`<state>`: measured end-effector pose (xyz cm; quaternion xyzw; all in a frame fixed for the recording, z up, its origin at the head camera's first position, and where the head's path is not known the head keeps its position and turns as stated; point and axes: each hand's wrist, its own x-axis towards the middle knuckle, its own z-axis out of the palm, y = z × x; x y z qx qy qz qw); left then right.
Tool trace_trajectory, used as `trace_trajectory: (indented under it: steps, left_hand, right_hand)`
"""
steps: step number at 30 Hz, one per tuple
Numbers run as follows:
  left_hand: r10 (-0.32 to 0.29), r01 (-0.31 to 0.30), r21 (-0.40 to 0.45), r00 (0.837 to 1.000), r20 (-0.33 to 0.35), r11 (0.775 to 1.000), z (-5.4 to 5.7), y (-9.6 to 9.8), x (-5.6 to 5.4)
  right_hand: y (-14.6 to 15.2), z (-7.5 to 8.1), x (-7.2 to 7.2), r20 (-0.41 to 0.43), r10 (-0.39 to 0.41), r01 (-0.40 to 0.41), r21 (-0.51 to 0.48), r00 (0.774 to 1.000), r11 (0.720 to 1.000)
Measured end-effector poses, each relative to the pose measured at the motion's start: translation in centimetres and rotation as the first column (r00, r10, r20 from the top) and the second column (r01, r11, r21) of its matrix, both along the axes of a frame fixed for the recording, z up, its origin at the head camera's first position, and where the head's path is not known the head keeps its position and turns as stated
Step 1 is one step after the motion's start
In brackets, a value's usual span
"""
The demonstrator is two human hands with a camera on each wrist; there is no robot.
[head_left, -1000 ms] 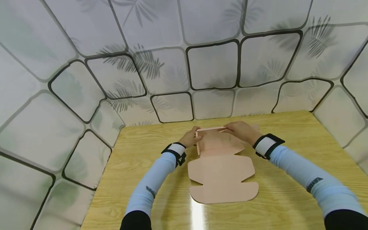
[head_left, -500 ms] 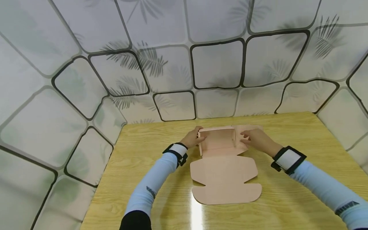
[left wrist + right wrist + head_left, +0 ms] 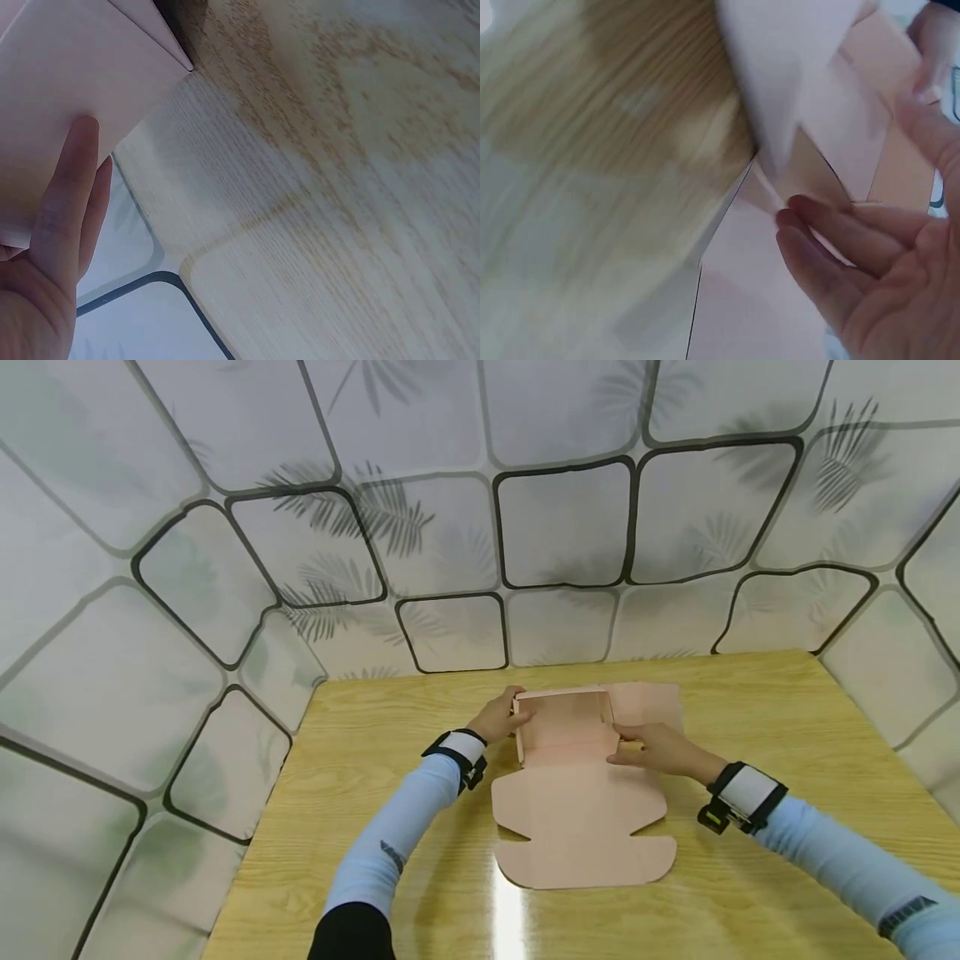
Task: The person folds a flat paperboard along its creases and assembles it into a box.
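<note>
A partly folded pinkish-brown cardboard box (image 3: 577,814) lies on the table, its lid panel and rounded flaps flat towards me. Its back and left walls stand up. At the back left corner, my left hand (image 3: 497,717) grips the left wall, thumb inside; in the left wrist view a straight finger (image 3: 71,176) lies along the outer face. My right hand (image 3: 663,750) is at the box's right side, thumb and fingers apart. Its loosely bent fingers (image 3: 817,255) touch the cardboard there in the right wrist view, near a raised, blurred flap (image 3: 780,67).
Under the box is a wood-grain table (image 3: 397,710). A pale wall covering (image 3: 562,527) with dark outlines and leaf prints rises behind it and to both sides. The right side flap (image 3: 648,697) spreads outward at the back right.
My right hand has left the back wall, moved right over the side flap, then come forward to the right side's front part. My left hand keeps its hold on the left corner.
</note>
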<state>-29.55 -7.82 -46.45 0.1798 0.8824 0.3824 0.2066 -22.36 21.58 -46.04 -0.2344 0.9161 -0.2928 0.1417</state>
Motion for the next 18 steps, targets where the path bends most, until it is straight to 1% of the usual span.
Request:
trace_trajectory:
  steps: [3, 6, 9, 11, 12, 13, 15, 16, 18]
  left_hand:
    - [-0.001, 0.001, -0.001, 1.000, 0.004, 1.000, -0.1, 0.1, 0.0]
    - [-0.004, 0.004, 0.009, 1.000, 0.008, 1.000, -0.3, 0.2, 0.0]
    - [-0.006, 0.006, 0.017, 1.000, 0.009, 1.000, -0.5, 0.2, 0.0]
    - [-0.010, 0.010, 0.015, 1.000, 0.011, 1.000, -0.5, 0.2, -0.1]
    - [-0.012, 0.012, 0.011, 1.000, 0.011, 1.000, -0.5, 0.2, -0.1]
    - [-0.014, 0.014, 0.009, 1.000, 0.010, 1.000, -0.5, 0.2, -0.1]
    - [-0.019, 0.019, 0.005, 1.000, 0.007, 1.000, -0.5, 0.2, -0.2]
    - [-0.022, 0.022, 0.000, 1.000, 0.003, 1.000, -0.5, 0.2, -0.1]
    - [-0.025, 0.025, 0.000, 1.000, -0.006, 1.000, -0.6, 0.2, 0.0]
  right_hand:
    - [-0.7, 0.0, 0.0, 0.065, 0.029, -0.028, -0.010, 0.997, 1.000]
    - [-1.5, -0.3, 0.1, 0.085, 0.095, -0.100, 0.050, 0.992, 0.994]
    - [-2.1, -1.2, 0.2, 0.025, 0.190, -0.192, 0.116, 0.981, 0.974]
    - [-2.6, -1.7, 0.3, -0.051, 0.225, -0.213, 0.177, 0.973, 0.961]
    - [-2.7, -2.0, 0.3, -0.091, 0.246, -0.224, 0.201, 0.965, 0.954]
    - [-2.9, -2.0, 0.3, -0.135, 0.278, -0.242, 0.234, 0.951, 0.942]
    - [-2.9, -1.8, 0.1, -0.180, 0.308, -0.249, 0.290, 0.934, 0.924]
    - [-2.9, -1.4, 0.0, -0.185, 0.324, -0.258, 0.306, 0.928, 0.916]
    - [-2.6, -0.4, -0.4, -0.143, 0.325, -0.273, 0.292, 0.935, 0.917]
